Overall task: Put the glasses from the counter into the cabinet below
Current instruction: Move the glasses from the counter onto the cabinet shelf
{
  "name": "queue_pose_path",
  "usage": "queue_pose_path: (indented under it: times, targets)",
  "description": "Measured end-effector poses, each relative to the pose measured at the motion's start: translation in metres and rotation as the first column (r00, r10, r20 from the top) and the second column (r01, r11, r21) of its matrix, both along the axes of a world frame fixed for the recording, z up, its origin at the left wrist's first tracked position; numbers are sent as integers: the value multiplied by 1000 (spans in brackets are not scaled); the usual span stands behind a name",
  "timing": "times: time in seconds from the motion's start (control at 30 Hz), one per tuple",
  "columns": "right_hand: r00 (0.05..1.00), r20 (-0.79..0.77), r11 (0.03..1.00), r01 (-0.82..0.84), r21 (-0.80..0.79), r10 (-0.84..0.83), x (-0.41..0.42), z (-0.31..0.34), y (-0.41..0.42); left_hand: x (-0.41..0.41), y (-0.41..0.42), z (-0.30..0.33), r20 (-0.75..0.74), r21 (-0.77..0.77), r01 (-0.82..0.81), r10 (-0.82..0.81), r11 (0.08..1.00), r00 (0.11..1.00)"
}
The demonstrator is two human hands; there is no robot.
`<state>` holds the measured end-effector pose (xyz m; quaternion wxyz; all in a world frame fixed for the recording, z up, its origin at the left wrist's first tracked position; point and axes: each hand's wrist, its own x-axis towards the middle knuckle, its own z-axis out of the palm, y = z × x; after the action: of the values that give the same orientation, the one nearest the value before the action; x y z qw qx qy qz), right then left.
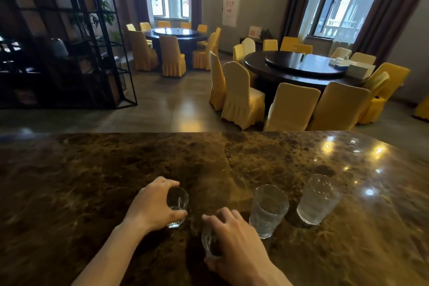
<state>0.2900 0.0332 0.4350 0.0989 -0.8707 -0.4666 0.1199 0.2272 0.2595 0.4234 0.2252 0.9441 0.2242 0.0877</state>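
Glasses stand in a loose row on our dark marble counter (pixel 232 158). Our left hand (pixel 154 206) is wrapped around a small glass (pixel 177 204), and our right hand (pixel 232 239) is closed on another glass (pixel 209 242) near the counter's front edge. Two tall glasses (pixel 269 210) (pixel 319 198) wait untouched to the right. We should lift both straight up, keep them upright and apart so they do not clink, then lower them below; the cabinet is out of view.

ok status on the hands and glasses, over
Left hand shut on small glass. Right hand shut on second glass. Two tall glasses wait on counter.
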Motion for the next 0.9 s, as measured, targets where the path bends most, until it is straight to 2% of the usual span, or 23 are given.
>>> queue_pose_path:
  times: [0.13, 0.47, 0.9]
  targets:
    - [996, -57, 997, -66, -51, 63, -22, 2, 4, 36, -1, 5, -5, 11, 65, -65, 998, 998]
    - [999, 4, 998, -51, -47, 52, -37, -5, 12, 85, -35, -5, 36, 2, 174, -174, 985, 984]
    - [988, -20, 987, -154, 44, 155, -22, -23, 7, 81, -36, -9, 18, 54, 122, -123, 991, 992]
